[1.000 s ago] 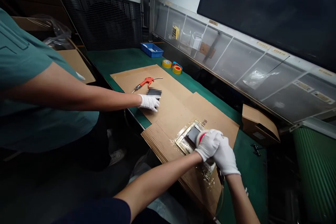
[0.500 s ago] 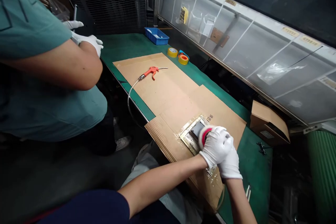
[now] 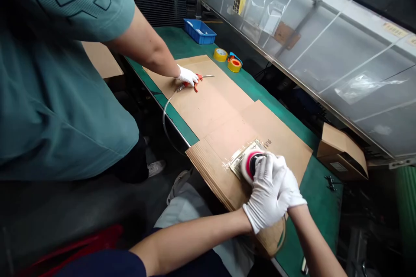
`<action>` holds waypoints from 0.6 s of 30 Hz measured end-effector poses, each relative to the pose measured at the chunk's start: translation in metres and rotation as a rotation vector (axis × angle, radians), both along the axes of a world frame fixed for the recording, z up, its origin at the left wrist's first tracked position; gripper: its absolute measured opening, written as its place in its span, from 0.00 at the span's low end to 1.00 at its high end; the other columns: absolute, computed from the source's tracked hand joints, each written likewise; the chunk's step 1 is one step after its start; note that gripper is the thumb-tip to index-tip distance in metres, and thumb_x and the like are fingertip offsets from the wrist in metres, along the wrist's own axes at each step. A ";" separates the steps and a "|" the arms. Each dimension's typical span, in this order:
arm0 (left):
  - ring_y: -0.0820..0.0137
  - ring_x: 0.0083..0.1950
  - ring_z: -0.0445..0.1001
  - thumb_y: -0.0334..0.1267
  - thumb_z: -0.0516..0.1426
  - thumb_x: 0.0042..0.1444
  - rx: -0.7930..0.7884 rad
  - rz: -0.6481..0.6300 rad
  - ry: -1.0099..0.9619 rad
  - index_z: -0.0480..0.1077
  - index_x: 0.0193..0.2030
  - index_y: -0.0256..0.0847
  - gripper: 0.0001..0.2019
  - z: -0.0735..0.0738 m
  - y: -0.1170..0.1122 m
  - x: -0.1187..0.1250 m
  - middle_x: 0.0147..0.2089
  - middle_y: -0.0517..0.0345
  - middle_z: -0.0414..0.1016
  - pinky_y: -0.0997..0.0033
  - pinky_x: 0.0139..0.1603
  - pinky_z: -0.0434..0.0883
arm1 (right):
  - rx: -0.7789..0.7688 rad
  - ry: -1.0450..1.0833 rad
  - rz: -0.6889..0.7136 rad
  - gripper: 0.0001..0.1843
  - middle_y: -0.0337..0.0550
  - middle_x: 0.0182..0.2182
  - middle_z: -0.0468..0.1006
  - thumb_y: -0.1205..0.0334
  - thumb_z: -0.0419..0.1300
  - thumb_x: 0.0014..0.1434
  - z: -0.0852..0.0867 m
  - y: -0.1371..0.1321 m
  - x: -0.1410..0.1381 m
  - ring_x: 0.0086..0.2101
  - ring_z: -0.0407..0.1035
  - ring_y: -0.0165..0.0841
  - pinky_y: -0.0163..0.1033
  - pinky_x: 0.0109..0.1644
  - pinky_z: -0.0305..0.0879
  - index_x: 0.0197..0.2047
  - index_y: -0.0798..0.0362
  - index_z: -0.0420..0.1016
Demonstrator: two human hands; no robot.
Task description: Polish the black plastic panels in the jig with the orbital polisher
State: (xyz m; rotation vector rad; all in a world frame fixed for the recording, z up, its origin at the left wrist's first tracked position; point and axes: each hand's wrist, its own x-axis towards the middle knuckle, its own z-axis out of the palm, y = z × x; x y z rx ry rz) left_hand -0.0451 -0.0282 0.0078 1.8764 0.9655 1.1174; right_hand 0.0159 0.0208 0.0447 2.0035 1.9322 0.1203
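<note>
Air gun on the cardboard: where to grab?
The orange handle of the air gun, from the co-worker's side: it lies flat on the cardboard, handle standing out from the thin nozzle and hose. The co-worker's gloved hand is on it.

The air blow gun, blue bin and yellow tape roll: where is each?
Air blow gun (image 3: 198, 78): head view, on its orange handle.
Blue bin (image 3: 199, 34): head view, on its front wall.
Yellow tape roll (image 3: 220, 55): head view, on its top face.
</note>
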 end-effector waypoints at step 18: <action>0.40 0.84 0.37 0.49 0.54 0.71 0.159 -0.210 -0.132 0.36 0.83 0.41 0.43 -0.034 -0.097 -0.033 0.84 0.33 0.29 0.32 0.79 0.51 | 0.150 0.329 -0.178 0.18 0.46 0.44 0.71 0.46 0.57 0.71 0.013 0.017 0.006 0.33 0.71 0.35 0.39 0.38 0.64 0.59 0.42 0.75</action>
